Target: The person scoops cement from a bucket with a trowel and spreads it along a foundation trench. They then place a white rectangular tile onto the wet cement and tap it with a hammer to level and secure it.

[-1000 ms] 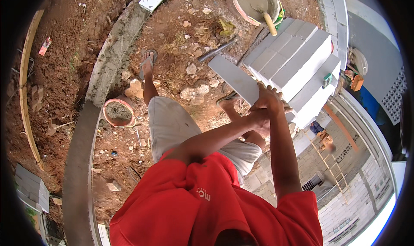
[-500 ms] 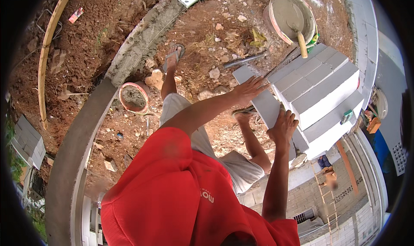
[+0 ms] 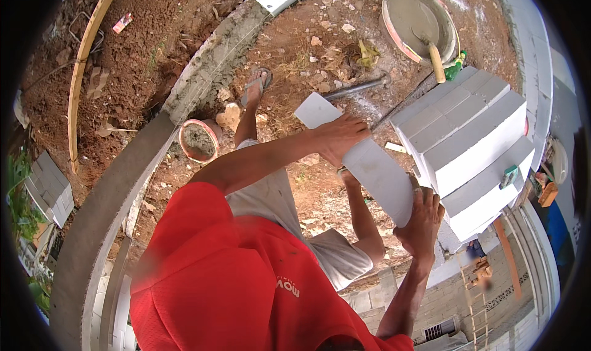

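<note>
A long pale grey block (image 3: pixel 375 173) lies slanting in the air before me, apart from the stack. My left hand (image 3: pixel 338 138) grips it near its far end, fingers wrapped over the edge. My right hand (image 3: pixel 420 218) is closed on its near end, thumb against the side. To the right stands a stack of similar blocks (image 3: pixel 462 114), with a small green object (image 3: pixel 508 177) on its lower step. Beyond the stack, a bucket of wet mortar (image 3: pixel 411 18) holds a wooden-handled trowel (image 3: pixel 436 61).
A smaller bucket (image 3: pixel 199 140) sits on rubble beside a concrete footing (image 3: pixel 218 49) on the left. A metal pipe (image 3: pixel 356 87) lies on the dirt. A curved timber plank (image 3: pixel 83 74) lies far left. Another person (image 3: pixel 480 268) is by a bamboo ladder (image 3: pixel 475 308) at the lower right.
The block has been lifted away from the stack toward my body and left. My left hand has closed round it and shifted left; my right hand has moved slightly down and right with it.
</note>
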A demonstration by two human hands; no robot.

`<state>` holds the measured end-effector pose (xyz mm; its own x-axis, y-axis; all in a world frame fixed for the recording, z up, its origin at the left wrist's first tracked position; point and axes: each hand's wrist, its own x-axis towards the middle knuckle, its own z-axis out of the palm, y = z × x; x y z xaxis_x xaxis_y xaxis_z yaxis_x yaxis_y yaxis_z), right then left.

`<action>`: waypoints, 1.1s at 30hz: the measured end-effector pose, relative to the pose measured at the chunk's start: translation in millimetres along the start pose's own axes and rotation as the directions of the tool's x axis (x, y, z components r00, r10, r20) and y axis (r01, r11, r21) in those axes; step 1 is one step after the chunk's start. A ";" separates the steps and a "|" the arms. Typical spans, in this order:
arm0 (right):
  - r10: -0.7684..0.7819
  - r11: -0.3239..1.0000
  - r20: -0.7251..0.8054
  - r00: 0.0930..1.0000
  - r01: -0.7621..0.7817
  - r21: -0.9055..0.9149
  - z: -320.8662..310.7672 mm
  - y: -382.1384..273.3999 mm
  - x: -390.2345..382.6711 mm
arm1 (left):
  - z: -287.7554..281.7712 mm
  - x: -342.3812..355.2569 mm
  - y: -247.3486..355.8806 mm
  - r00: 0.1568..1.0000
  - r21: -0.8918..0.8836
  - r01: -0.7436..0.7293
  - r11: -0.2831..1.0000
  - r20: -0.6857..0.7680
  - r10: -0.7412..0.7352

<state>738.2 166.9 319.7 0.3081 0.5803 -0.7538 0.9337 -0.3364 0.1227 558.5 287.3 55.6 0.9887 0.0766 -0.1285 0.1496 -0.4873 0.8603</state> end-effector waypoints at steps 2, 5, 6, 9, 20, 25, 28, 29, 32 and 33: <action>-0.092 0.992 -0.086 0.992 0.099 0.075 -20.4 -33.9 -3.2 | -25.1 -54.0 6.1 0.985 0.003 0.034 0.999 -0.167 -0.033; -0.268 0.957 -0.151 0.951 0.281 0.069 -47.1 -89.4 6.3 | -73.1 -141.1 11.6 0.954 -0.032 0.239 0.971 -0.181 -0.241; -0.338 0.935 -0.178 0.924 0.352 0.052 -50.7 -108.0 16.3 | -90.2 -168.9 12.5 0.929 -0.059 0.326 0.943 -0.162 -0.332; -0.534 0.838 -0.199 0.822 0.546 0.003 -57.8 -171.1 51.4 | -110.8 -257.2 5.1 0.804 -0.012 0.542 0.841 -0.283 -0.522; -0.900 0.404 -0.217 0.378 0.910 -0.094 -20.2 -443.7 263.2 | -82.1 -466.1 -111.8 0.197 -0.154 0.916 0.370 -0.633 -0.749; -0.930 0.359 -0.135 0.341 0.921 -0.150 20.0 -529.3 357.5 | -58.0 -485.4 -192.6 0.041 -0.245 0.930 0.273 -0.670 -0.742; -0.928 0.372 -0.072 0.365 0.909 -0.188 38.7 -556.4 400.6 | -44.8 -481.5 -242.4 0.004 -0.331 0.893 0.304 -0.671 -0.741; -0.925 0.378 -0.045 0.377 0.900 -0.216 43.9 -563.2 414.3 | -37.3 -482.1 -260.7 0.004 -0.304 0.917 0.257 -0.638 -0.770; -0.903 0.410 0.025 0.428 0.879 -0.244 61.1 -571.2 444.9 | -19.8 -470.9 -300.9 0.006 -0.331 0.889 0.317 -0.683 -0.730; -0.892 0.427 0.041 0.450 0.868 -0.253 67.4 -572.9 454.2 | -14.2 -466.6 -313.6 0.008 -0.349 0.879 0.323 -0.668 -0.744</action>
<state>331.0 573.2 -136.5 -0.7015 0.5308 -0.4756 0.7122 0.5477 -0.4391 50.1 416.8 -147.2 -0.1054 0.9443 -0.3117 0.9167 0.2137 0.3376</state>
